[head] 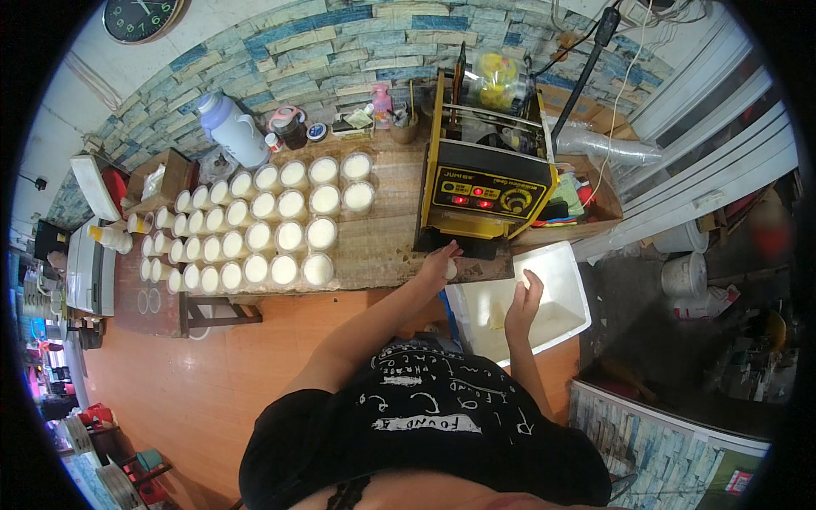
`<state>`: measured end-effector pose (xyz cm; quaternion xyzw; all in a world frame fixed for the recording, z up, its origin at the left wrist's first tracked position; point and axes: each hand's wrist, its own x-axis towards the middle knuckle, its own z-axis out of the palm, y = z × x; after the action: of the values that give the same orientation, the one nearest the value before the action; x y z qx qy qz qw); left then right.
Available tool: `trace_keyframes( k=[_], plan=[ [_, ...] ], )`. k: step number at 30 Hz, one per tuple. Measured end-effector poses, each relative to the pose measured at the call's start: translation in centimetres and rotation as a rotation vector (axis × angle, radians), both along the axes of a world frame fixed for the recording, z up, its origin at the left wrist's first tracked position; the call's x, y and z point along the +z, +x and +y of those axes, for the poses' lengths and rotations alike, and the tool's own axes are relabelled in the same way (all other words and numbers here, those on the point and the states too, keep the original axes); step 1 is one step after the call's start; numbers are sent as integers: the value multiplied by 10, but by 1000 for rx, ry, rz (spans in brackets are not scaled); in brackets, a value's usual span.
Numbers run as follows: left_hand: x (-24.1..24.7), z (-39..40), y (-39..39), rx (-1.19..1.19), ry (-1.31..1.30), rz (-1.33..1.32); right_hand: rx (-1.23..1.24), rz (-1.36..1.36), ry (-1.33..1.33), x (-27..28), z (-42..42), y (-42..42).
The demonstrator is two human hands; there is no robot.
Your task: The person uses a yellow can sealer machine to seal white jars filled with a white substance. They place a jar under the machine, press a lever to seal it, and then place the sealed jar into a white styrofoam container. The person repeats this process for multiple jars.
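Observation:
My left hand (436, 268) is at the front lip of a yellow and black cup-sealing machine (488, 191), palm turned to the right. A small pale object (451, 269) shows at its fingers, too small to name. My right hand (524, 303) is raised over a white foam box (564, 306), fingers curled; whether anything is between them is hard to see against the white. A pale yellowish patch (497, 315) shows inside the box. To the left, rows of clear cups (290, 236) with white contents stand on the wooden table (382, 248).
Behind the cups stand a blue thermos flask (236, 131), a dark jar (289, 127) and a pink pump bottle (381, 105). A stack of cups (111, 237) lies at the far left. Right of the machine are a cardboard box (602, 197) and white frame panels (707, 159).

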<state>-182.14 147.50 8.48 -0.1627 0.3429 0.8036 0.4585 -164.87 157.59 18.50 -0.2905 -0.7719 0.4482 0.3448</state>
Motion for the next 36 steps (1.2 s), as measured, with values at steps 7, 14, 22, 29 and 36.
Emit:
trace_keyframes(
  k=[7, 14, 22, 29, 36],
  plan=[
    [13, 7, -5, 23, 55, -10, 44, -13, 24, 10, -17, -7],
    [17, 11, -8, 21, 63, -35, 75, -7, 19, -3, -21, -1],
    [22, 13, -6, 65, 32, -70, 105, -33, 10, -1, -25, 2],
    [17, 22, -16, 164, 264, -249, 100, -58, 50, 1, -29, 6],
    [23, 4, 12, 111, 168, -226, 85, 11, 3, 7, -30, 10]
  ],
)
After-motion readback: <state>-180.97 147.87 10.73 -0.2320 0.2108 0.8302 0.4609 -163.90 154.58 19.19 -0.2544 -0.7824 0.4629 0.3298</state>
